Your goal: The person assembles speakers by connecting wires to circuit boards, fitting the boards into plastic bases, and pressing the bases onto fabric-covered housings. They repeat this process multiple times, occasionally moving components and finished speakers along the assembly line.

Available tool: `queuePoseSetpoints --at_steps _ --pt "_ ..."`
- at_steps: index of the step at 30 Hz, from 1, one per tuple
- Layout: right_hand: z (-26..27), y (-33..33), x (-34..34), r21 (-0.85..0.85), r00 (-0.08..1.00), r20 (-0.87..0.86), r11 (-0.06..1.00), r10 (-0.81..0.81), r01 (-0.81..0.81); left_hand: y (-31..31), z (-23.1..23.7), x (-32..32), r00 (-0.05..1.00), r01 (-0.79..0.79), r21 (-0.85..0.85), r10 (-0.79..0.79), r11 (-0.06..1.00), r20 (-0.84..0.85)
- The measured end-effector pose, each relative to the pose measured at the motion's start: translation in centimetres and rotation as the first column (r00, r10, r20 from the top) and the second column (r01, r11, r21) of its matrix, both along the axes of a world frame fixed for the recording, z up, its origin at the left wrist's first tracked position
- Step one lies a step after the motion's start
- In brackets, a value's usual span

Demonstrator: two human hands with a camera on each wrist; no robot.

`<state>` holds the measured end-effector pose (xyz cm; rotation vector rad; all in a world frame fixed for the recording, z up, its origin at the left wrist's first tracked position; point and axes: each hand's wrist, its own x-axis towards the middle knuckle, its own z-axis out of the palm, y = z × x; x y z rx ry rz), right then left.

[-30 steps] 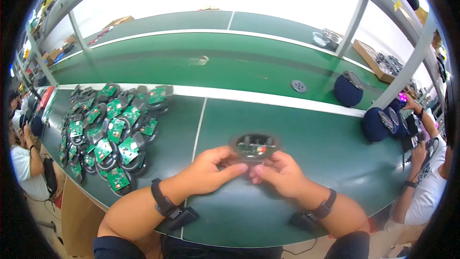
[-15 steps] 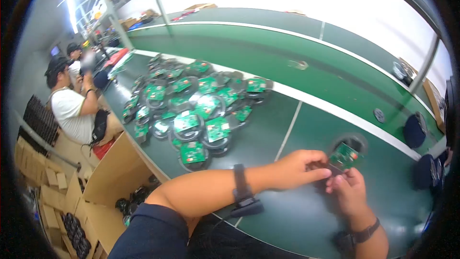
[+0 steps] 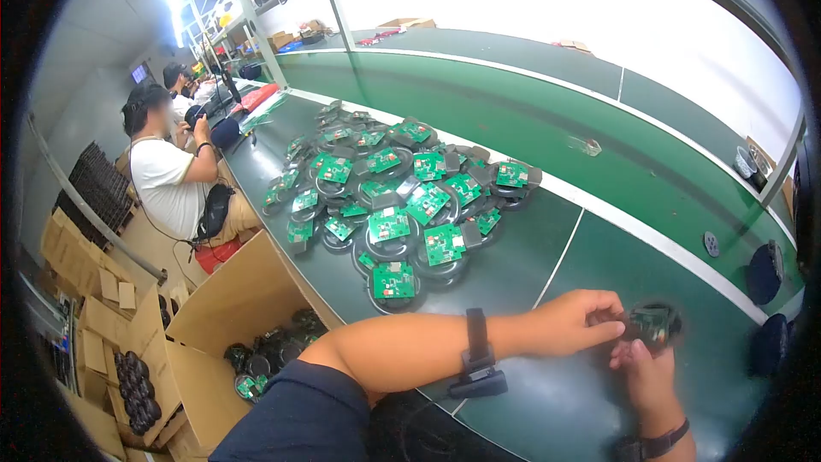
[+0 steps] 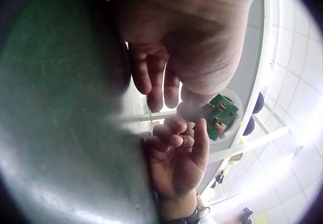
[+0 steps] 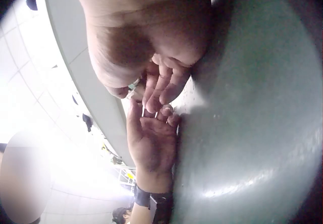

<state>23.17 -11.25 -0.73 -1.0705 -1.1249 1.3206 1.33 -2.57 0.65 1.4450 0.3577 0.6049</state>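
The green bench (image 3: 603,263) carries a heap (image 3: 389,222) of boards left of the gripping left hand (image 3: 575,323) and a ball (image 3: 772,345) right of it, with a disc (image 3: 711,244) and second ball (image 3: 764,274) on the strip (image 3: 530,120) beyond.

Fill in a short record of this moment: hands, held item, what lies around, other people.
Left hand: holds the round dark part
Right hand: holds the same part, close to the left hand
Held item: bears a green circuit board; blurred in the head view
Pile: similar parts with green boards, left of the hands on the green bench
Cardboard box: open, beside the bench, dark parts inside
Other people: one in a white shirt, another behind
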Motion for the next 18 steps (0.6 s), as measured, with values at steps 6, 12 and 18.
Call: queuePoseSetpoints --at_steps 6,12,18 --pt "-0.8 0.3 0.3 0.003 0.991 -0.106 0.997 -0.081 0.082 0.4 -1.5 0.8 0.983 -0.176 0.003 0.176 0.984 0.057" --pt "-0.3 0.5 0.4 -0.039 0.997 -0.074 0.999 -0.016 0.013 0.7 -1.4 0.5 0.968 -0.21 -0.118 0.223 0.971 0.116" --pt "0.0 0.5 -0.2 -0.07 0.971 -0.192 0.988 -0.145 0.134 1.0 -1.3 0.6 0.984 -0.109 -0.143 0.127 0.984 0.127"
